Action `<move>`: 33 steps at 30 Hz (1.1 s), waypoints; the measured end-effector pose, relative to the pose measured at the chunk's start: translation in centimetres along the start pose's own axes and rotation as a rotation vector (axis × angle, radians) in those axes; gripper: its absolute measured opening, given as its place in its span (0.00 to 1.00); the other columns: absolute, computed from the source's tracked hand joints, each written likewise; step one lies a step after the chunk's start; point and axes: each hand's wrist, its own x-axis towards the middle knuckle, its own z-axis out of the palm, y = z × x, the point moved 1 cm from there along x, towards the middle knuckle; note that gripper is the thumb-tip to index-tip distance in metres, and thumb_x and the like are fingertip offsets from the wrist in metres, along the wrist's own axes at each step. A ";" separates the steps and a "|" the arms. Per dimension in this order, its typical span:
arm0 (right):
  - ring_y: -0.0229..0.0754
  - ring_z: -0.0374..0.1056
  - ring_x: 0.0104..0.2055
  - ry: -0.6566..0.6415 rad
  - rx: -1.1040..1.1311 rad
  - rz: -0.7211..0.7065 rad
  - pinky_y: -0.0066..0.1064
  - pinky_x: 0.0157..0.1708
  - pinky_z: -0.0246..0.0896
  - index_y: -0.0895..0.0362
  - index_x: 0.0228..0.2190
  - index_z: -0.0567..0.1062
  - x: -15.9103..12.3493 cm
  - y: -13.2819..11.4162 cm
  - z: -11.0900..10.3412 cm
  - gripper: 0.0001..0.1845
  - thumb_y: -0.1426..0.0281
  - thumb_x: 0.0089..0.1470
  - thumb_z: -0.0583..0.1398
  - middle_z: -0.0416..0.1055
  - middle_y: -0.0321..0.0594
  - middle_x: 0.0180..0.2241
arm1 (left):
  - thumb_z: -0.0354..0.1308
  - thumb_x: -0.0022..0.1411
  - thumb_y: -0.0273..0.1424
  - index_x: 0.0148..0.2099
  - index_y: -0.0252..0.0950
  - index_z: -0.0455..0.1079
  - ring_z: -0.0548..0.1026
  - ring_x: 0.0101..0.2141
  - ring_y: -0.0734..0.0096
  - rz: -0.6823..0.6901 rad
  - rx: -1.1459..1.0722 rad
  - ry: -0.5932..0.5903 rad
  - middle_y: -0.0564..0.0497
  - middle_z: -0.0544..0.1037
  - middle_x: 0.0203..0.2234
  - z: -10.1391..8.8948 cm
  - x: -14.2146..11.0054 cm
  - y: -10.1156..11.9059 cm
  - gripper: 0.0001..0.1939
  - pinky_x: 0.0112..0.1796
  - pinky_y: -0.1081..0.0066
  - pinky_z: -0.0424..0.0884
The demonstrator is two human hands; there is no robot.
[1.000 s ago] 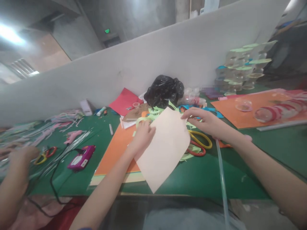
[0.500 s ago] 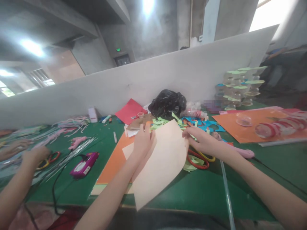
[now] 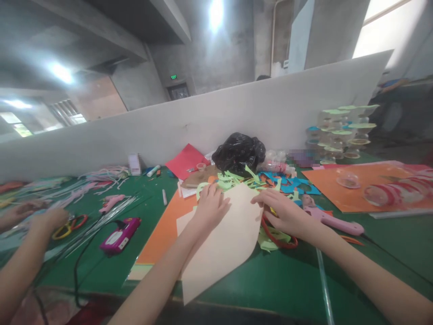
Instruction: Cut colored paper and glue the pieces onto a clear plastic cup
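Note:
A cream sheet of paper (image 3: 219, 253) lies slanted before me, its lower corner reaching over the table's front edge. My left hand (image 3: 210, 206) rests on its upper left part, fingers stretched out. At the upper right edge, my right hand (image 3: 277, 208) has its fingertips curled over the paper, gripping it. Beneath that hand show the red and yellow handles of scissors (image 3: 282, 243), partly hidden. Under the sheet is a stack with orange paper (image 3: 162, 228). Light green paper scraps (image 3: 230, 181) lie just beyond my hands.
A pink glue gun (image 3: 341, 224) with a cord and a clear stick (image 3: 323, 280) lie at right. Behind are a black plastic bag (image 3: 238, 153) and blue cut paper (image 3: 287, 178). At left, a co-worker's hands (image 3: 50, 221) are near other scissors (image 3: 69, 227) and a purple box (image 3: 121, 235).
The paper has come down flatter onto the stack. My left hand has gone from holding its edge to lying spread on top. My right hand stays at the right edge.

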 end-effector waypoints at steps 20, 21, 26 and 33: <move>0.53 0.63 0.54 -0.011 -0.079 0.134 0.52 0.55 0.62 0.56 0.51 0.68 -0.6 1.3 1.1 0.17 0.75 0.62 0.50 0.72 0.49 0.48 | 0.49 0.70 0.36 0.39 0.39 0.66 0.71 0.39 0.65 -0.109 -0.472 0.213 0.49 0.75 0.36 -0.6 -0.2 -0.3 0.09 0.44 0.65 0.66; 0.53 0.62 0.56 -0.020 -0.075 0.146 0.53 0.57 0.61 0.55 0.52 0.68 -0.7 1.5 1.0 0.20 0.77 0.61 0.48 0.70 0.48 0.51 | 0.50 0.71 0.36 0.39 0.39 0.66 0.72 0.39 0.66 -0.118 -0.501 0.218 0.50 0.75 0.35 -0.6 -0.2 -0.3 0.09 0.43 0.66 0.66; 0.54 0.59 0.59 -0.069 -0.072 0.245 0.55 0.59 0.59 0.50 0.53 0.70 -0.8 2.7 -0.4 0.17 0.68 0.64 0.52 0.65 0.46 0.57 | 0.50 0.71 0.38 0.41 0.40 0.66 0.71 0.33 0.70 -0.247 -0.644 0.262 0.53 0.73 0.32 -0.8 -0.2 -0.4 0.09 0.37 0.70 0.66; 0.55 0.58 0.63 -0.161 -0.032 0.307 0.55 0.60 0.60 0.50 0.55 0.69 -1.6 5.4 -1.0 0.28 0.77 0.55 0.49 0.60 0.49 0.59 | 0.51 0.70 0.37 0.40 0.39 0.65 0.70 0.35 0.71 -0.345 -0.663 0.377 0.53 0.72 0.33 -1.8 0.1 -1.4 0.08 0.39 0.71 0.65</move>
